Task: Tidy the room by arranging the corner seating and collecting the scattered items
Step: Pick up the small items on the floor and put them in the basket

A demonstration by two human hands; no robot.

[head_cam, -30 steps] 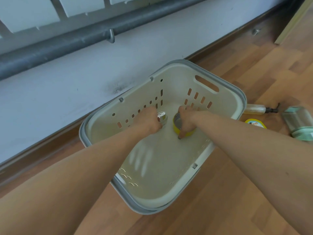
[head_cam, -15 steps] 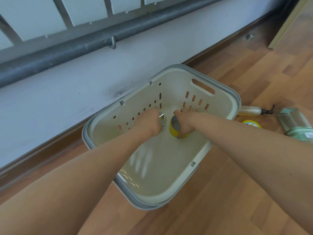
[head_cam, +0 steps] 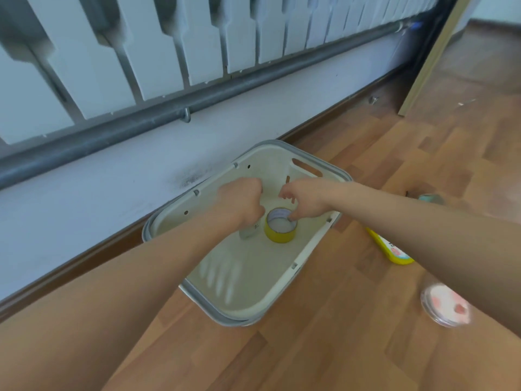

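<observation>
A cream basket with a grey rim (head_cam: 245, 321) stands on the wood floor against the wall. A yellow tape roll (head_cam: 280, 230) lies flat on its floor. My right hand (head_cam: 306, 198) hovers just above the roll with its fingers loosely apart, the thumb tip near the roll's inner edge. My left hand (head_cam: 242, 201) is curled like a fist beside it. A small clear jar (head_cam: 248, 232) shows under that hand, its top hidden, so I cannot tell whether the hand grips it.
Right of the basket a yellow bottle (head_cam: 392, 252) lies partly under my right forearm. A round clear container with pink contents (head_cam: 444, 306) sits nearer me, and a green-topped jar (head_cam: 430, 198) farther back. A radiator (head_cam: 169, 52) and grey pipe (head_cam: 141, 122) line the wall.
The yellow tape roll has left my right hand and now rests on the basket floor; both hands have risen slightly. The view has tilted up, showing more of the radiator.
</observation>
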